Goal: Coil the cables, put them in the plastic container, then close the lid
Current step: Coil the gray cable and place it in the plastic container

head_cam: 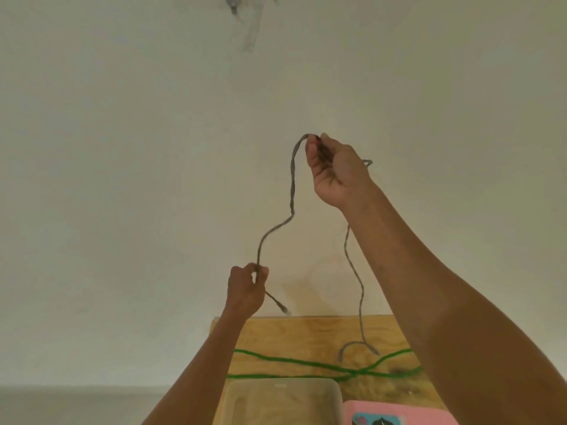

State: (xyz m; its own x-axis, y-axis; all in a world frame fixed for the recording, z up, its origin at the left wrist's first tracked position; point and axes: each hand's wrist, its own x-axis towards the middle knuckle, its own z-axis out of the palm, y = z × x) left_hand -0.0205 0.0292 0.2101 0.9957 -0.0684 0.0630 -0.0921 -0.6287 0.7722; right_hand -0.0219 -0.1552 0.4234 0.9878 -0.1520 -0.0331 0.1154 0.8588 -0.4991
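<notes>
A long grey cable [292,191] hangs in the air in front of a pale wall. My right hand [333,171] is raised high and pinches the cable at its top bend. My left hand [247,288] grips the same cable lower down, near one end, whose plug [283,309] sticks out below the fist. The rest of the grey cable drops behind my right forearm to the wooden table [306,332]. A green cable [306,363] lies loose across the table. The clear plastic container [285,400] stands open at the near edge.
A pink lid or box [399,414] with a sticker lies right of the container. The table is small and stands against the wall. A grey fixture [233,4] is taped high on the wall.
</notes>
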